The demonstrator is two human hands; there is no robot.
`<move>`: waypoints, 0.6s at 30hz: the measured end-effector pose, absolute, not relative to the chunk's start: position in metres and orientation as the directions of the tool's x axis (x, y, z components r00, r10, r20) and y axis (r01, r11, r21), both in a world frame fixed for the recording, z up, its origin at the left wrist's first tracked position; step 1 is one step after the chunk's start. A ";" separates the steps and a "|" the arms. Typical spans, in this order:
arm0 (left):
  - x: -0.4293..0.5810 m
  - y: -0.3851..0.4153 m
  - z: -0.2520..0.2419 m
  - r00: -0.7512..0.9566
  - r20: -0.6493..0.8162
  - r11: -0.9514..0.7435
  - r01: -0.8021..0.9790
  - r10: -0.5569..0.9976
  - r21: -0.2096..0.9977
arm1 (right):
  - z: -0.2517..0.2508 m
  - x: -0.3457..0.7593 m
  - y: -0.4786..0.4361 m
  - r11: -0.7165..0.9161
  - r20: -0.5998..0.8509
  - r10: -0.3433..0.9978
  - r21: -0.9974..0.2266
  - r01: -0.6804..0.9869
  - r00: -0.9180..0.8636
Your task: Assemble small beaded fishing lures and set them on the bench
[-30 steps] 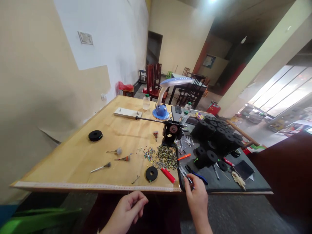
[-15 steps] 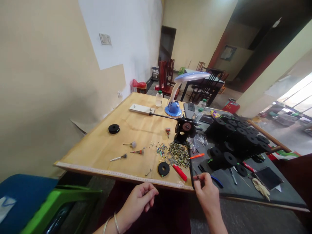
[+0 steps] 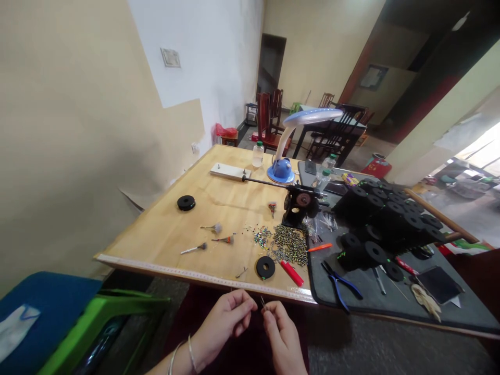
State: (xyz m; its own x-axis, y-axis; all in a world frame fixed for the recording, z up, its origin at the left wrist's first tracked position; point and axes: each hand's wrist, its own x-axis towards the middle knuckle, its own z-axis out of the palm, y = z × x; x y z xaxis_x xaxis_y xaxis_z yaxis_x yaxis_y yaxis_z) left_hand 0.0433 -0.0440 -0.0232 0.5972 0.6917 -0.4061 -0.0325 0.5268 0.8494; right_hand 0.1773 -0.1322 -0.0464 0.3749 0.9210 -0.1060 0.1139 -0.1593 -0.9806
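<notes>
My left hand (image 3: pixel 228 317) is just off the front edge of the table, thumb and fingertips pinched together. Whatever lies between them is too small to make out. Close beside it, my right hand (image 3: pixel 282 330) is closed on a pair of thin dark tweezers (image 3: pixel 262 301), their tips pointing up toward the left fingertips. Beyond the hands, a flat black ring-shaped spool (image 3: pixel 265 267) lies by the table edge. A red cylindrical handle (image 3: pixel 292 273) lies to its right, and a small metal piece (image 3: pixel 241 272) to its left.
Small striped parts (image 3: pixel 291 245) are heaped before a black hand-cranked winder (image 3: pixel 299 203). Blue-handled pliers (image 3: pixel 341 286) and stacked black spools (image 3: pixel 375 213) occupy the grey mat (image 3: pixel 328 294). Brushes (image 3: pixel 194 249), another spool (image 3: pixel 186 202) and a blue lamp (image 3: pixel 281 169) stand or lie leftward and behind.
My right hand has moved left from the mat's edge to beside my left hand, bringing the tweezers along. The pliers are now fully uncovered. My left hand stays pinched in nearly the same place.
</notes>
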 end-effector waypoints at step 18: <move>0.047 -0.052 -0.031 0.632 -0.415 0.454 0.110 0.655 0.884 | -0.049 0.192 -0.143 -0.178 -0.050 0.910 -0.944 0.278 0.412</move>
State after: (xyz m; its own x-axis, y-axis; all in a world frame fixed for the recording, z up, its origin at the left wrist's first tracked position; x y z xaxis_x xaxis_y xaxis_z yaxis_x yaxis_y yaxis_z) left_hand 0.0472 -0.0517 -0.0312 0.6316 0.6548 -0.4151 0.1104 0.4540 0.8841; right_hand 0.1921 -0.1431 -0.0494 0.4119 0.9098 -0.0504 0.2778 -0.1781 -0.9440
